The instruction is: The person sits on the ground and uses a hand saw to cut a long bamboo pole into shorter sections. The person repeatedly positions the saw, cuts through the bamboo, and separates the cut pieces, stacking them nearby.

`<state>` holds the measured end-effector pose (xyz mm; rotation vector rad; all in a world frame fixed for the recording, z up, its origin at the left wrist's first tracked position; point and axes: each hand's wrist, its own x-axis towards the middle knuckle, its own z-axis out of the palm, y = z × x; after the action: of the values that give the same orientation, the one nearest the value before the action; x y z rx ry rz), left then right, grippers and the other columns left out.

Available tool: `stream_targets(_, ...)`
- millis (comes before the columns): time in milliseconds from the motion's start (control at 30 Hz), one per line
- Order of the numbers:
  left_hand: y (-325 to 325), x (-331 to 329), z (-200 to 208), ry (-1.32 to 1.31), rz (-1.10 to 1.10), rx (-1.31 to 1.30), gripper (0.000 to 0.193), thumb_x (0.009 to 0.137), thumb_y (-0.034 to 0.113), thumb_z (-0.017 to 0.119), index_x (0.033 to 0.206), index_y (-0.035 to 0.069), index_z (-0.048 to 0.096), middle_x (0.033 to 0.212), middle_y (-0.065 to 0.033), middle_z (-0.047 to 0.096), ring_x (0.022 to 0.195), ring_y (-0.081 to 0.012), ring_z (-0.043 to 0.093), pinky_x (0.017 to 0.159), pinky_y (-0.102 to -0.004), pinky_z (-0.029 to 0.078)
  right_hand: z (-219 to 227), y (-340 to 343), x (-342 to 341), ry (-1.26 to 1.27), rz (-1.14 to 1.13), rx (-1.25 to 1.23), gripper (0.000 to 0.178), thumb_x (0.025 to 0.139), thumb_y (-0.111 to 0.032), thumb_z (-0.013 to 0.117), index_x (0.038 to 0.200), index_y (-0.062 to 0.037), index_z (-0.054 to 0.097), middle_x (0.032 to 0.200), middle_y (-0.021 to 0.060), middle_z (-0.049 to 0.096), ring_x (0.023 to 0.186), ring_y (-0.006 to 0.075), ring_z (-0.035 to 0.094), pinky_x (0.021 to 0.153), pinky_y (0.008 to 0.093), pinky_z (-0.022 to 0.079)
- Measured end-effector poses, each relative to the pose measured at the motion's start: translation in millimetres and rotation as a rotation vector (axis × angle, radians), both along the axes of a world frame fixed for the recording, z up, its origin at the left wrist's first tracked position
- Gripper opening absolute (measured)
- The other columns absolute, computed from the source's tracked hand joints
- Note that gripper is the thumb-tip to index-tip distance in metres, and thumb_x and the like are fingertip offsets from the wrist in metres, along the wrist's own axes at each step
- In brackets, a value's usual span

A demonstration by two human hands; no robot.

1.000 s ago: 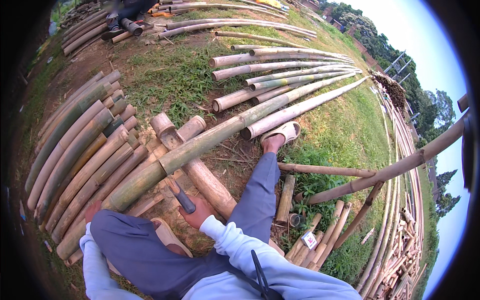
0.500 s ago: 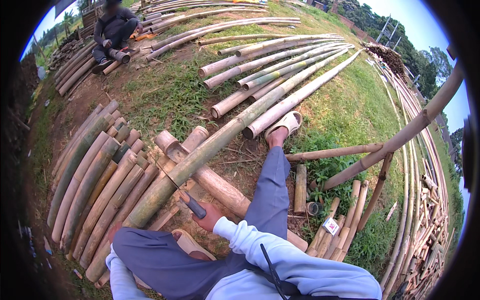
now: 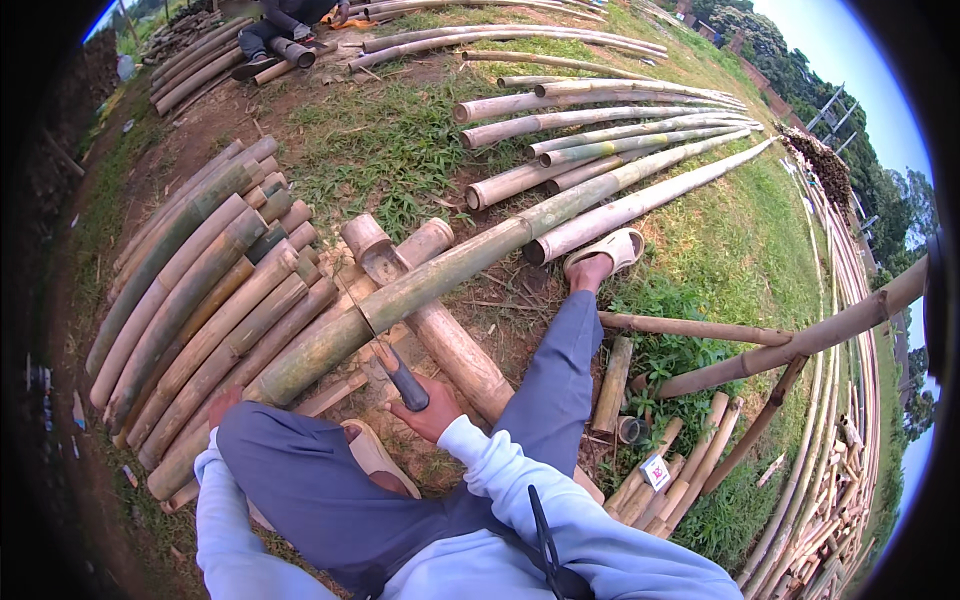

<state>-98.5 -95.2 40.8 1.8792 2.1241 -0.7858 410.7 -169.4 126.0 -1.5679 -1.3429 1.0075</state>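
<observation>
My right hand is closed round the dark handle of a handsaw. The saw's thin blade lies across a long greenish bamboo pole, at a cut mark on its near part. That pole runs from beside my left knee toward the far right. It rests over a thick bamboo log lying crosswise, with a notched piece at its far end. My left hand is at the near end of the pole beside my knee; its fingers are mostly hidden.
Several cut bamboo lengths are stacked at the left. Long poles lie on the grass ahead. A slanted bamboo frame stands at the right, near short pieces and a small white box. Another person sits at the far left.
My view has shifted, so the scene sits further right and the far person is partly cut off. The saw handle appears slightly further from the pole, with the blade still across it.
</observation>
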Motion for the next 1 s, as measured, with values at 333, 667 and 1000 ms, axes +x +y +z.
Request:
stream_targets(333, 45, 40, 1, -0.385, -0.406, 0.449, 0.039, 0.091, 0.026, 0.059, 0.126, 0.009, 0.058, 0.119, -0.0197, 0.069, 0.109, -0.0404, 0.067, 0.091, -0.0493, 0.053, 116, -147, 36, -0.114, 0.03, -0.213, 0.031, 0.089, -0.011, 0.076, 0.118, -0.0021, 0.068, 0.079, 0.017, 0.069, 0.075, 0.0307, 0.074, 0.067, 0.0343, 0.054)
stream_targets(667, 50, 89, 8, -0.399, -0.378, 0.492, 0.035, 0.09, 0.026, 0.061, 0.121, 0.01, 0.061, 0.109, -0.019, 0.072, 0.103, -0.0383, 0.069, 0.089, -0.0477, 0.053, 22, 50, 0, -0.081, -0.017, -0.037, 0.023, 0.089, -0.016, 0.075, 0.091, 0.0022, 0.06, 0.068, 0.0167, 0.057, 0.06, 0.0271, 0.05, 0.063, 0.0387, 0.047)
stream_targets(1000, 42, 58, -17, -0.457, -0.344, 0.381, 0.037, 0.093, 0.032, 0.058, 0.122, 0.01, 0.057, 0.112, -0.0171, 0.071, 0.102, -0.0379, 0.068, 0.092, -0.047, 0.051, 96, -147, 39, -0.109, 0.021, -0.137, 0.036, 0.088, -0.004, 0.074, 0.124, 0.0019, 0.068, 0.09, 0.0088, 0.074, 0.085, 0.0119, 0.068, 0.077, 0.0286, 0.053)
